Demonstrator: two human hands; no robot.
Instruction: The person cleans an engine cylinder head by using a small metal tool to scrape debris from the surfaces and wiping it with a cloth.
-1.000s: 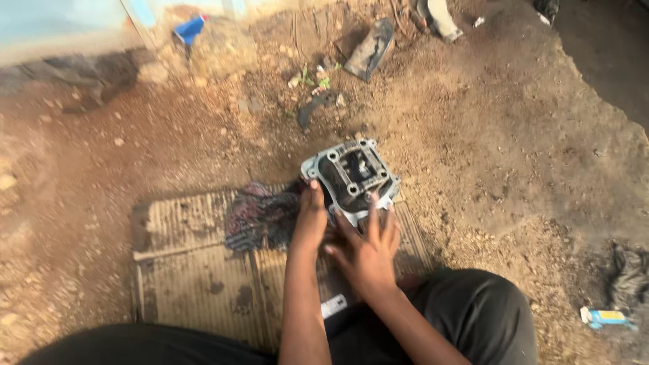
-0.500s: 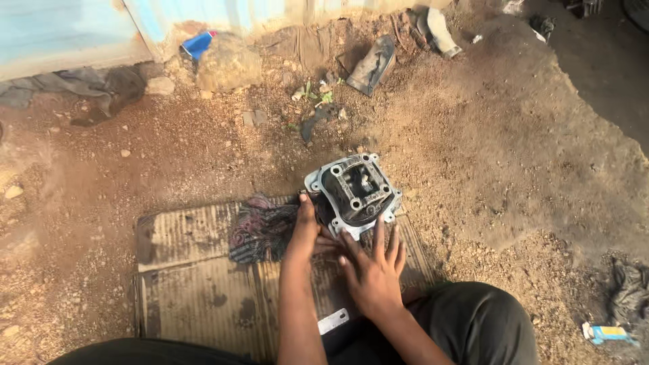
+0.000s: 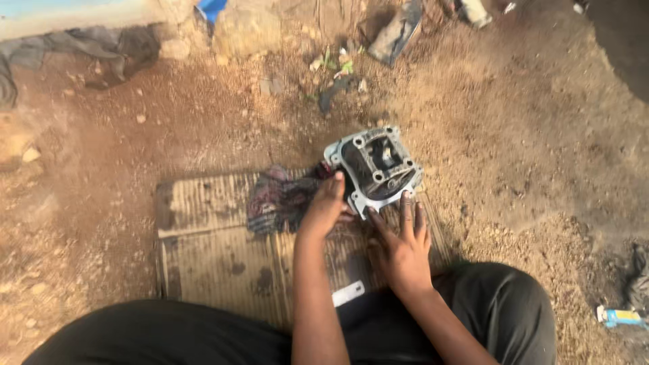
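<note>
The left hand (image 3: 326, 205) grips the near-left edge of the engine part (image 3: 374, 167) — grey cast metal, squarish. The right hand (image 3: 403, 245) lies flat, fingers (image 3: 406, 206) spread, tips touching its near edge.

I saw the left hand (image 3: 326, 206) gripping the near-left edge of the grey metal engine casing (image 3: 374, 167), a dark rag (image 3: 280, 197) just left of its fingers. The right hand (image 3: 403, 247) lay spread on the ribbed cardboard (image 3: 209, 243), fingertips touching the casing's near edge.

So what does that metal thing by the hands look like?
Find the ridged mat on the dirt. At its far right corner, beside a dark rag, sits a grey metal engine casting, touched by the left hand and right hand. Only it is boxy, hollow, with round bolt holes.
</note>
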